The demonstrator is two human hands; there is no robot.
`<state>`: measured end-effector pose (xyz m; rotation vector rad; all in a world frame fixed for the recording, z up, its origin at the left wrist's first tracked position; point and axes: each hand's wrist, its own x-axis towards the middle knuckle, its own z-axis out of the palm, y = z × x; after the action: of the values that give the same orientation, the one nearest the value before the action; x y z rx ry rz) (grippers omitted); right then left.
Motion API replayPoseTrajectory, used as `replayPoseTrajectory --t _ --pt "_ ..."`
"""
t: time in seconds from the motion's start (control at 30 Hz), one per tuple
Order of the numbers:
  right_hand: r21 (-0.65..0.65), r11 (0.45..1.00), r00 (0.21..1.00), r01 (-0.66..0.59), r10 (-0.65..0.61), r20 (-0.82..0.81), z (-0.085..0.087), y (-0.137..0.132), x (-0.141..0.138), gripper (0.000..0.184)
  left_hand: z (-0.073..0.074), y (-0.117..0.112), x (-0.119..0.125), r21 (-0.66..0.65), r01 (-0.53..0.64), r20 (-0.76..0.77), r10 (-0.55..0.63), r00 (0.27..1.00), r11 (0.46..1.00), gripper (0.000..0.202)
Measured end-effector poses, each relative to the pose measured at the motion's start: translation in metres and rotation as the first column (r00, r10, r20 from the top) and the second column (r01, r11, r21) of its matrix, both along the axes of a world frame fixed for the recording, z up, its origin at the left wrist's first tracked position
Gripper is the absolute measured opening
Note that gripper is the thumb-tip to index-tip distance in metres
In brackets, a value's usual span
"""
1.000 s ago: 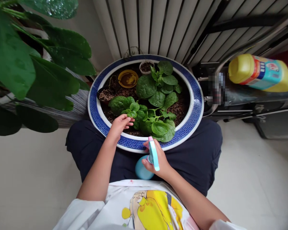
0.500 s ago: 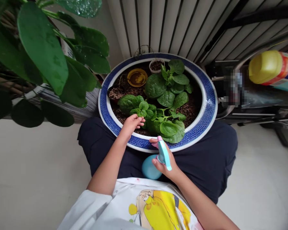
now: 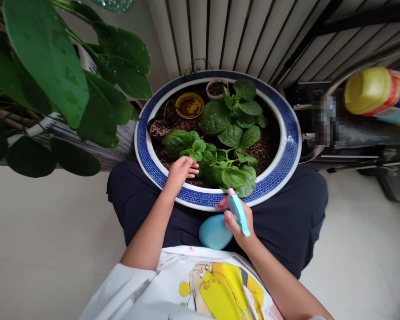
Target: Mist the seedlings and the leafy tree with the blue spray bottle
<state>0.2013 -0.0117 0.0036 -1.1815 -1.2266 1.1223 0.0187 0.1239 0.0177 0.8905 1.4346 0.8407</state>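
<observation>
While my right hand (image 3: 240, 218) grips 1 spray bottle (image 3: 224, 224) at the planter (image 3: 288, 153) near rim, my open left hand (image 3: 181, 172) touches leaves (image 3: 200, 153); rough fingering may tear them.

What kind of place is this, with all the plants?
Probably a home balcony or plant corner: a big blue-rimmed planter of leafy greens, a large-leaved plant beside it, railing bars behind, pale floor.

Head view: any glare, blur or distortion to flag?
Head view: soft even light, no hard shadows; wide-angle bending at the edges; a pixelated patch right of the planter; left hand on leaves and right hand holding the spray bottle are sharp.
</observation>
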Motion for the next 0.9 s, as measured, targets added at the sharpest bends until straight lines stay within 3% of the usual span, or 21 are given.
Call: replayPoseTrajectory --t 0.17,0.33,0.47,0.6,0.77,0.9 --pt "-0.048 0.998 0.999 0.031 -0.032 -0.037 -0.013 0.002 0.002 0.033 -0.004 -0.005 -0.002 0.064 0.04 -0.049 -0.037 0.998 0.997 0.03" --pt "0.011 0.999 0.999 0.043 -0.043 -0.029 -0.017 0.006 0.007 0.058 -0.001 -0.011 0.0 0.116 0.091 -0.137 -0.074 0.988 0.989 0.03" --pt "-0.032 0.999 0.999 0.035 -0.035 0.016 -0.014 0.006 0.009 0.035 0.005 -0.018 0.008 0.148 0.171 -0.171 -0.145 0.975 0.974 0.029" --pt "-0.018 0.999 0.999 0.046 -0.046 0.023 -0.008 0.008 0.006 0.03 0.009 -0.025 0.016 0.188 0.277 -0.189 -0.242 0.952 0.942 0.028" --pt "0.13 0.991 0.988 -0.024 0.003 0.157 0.01 0.006 0.001 0.035 0.005 -0.028 0.018 0.259 0.348 -0.203 -0.302 0.932 0.901 0.028" --pt "0.201 0.979 0.961 -0.022 -0.034 0.276 0.022 -0.001 -0.006 0.007 0.001 -0.028 0.017 0.29 0.395 -0.236 -0.335 0.912 0.872 0.028"
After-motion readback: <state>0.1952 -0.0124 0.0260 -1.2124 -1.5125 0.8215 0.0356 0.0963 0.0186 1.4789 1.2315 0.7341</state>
